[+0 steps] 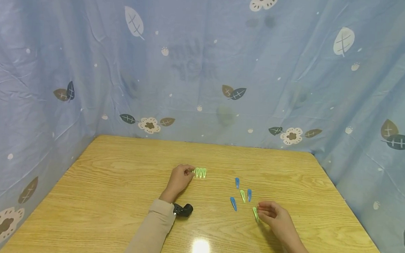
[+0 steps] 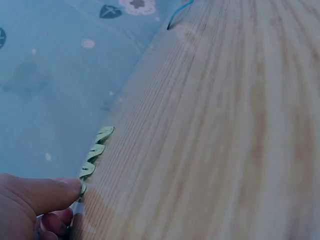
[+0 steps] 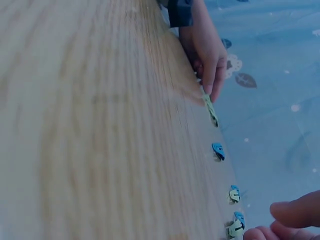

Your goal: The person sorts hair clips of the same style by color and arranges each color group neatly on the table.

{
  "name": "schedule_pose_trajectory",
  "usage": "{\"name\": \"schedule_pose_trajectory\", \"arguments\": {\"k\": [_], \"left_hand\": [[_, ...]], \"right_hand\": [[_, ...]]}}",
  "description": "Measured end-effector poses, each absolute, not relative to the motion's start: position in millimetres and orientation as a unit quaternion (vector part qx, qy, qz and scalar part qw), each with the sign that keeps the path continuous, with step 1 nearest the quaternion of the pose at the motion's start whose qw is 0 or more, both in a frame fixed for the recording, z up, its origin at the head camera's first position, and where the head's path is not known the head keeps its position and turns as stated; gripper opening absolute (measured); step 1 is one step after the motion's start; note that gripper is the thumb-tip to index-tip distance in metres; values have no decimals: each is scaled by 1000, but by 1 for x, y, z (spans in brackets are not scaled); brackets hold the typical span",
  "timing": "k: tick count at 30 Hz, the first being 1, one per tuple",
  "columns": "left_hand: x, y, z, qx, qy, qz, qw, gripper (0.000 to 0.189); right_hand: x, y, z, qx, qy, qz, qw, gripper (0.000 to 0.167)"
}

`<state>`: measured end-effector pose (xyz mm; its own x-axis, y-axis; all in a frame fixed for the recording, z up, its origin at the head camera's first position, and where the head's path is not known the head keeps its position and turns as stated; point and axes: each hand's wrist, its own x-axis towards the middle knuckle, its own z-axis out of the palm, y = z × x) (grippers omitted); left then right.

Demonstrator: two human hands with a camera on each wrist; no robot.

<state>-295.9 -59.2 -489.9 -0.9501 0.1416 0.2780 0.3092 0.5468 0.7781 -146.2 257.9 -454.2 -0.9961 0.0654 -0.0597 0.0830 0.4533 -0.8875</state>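
In the head view my left hand is at the left end of a row of green snap hair clips. Its thumb and fingers pinch the endmost green hair clip, which is mostly covered by the fingertips. To the right, my right hand hovers low with its fingertips right at a loose green hair clip. In the right wrist view, thumb and fingers of that hand stand apart, with nothing between them.
Another green hair clip lies among three blue ones: a blue hair clip behind it, a second blue clip to its right and a third blue clip in front. A patterned blue curtain surrounds the wooden table.
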Motion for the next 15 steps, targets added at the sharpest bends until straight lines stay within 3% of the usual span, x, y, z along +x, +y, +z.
{"name": "schedule_pose_trajectory", "arguments": {"k": [15], "left_hand": [[-295, -60, -489, -128, -872, -465, 85, 19]], "right_hand": [[-143, 248, -460, 21, 903, -426, -48, 28]]}}
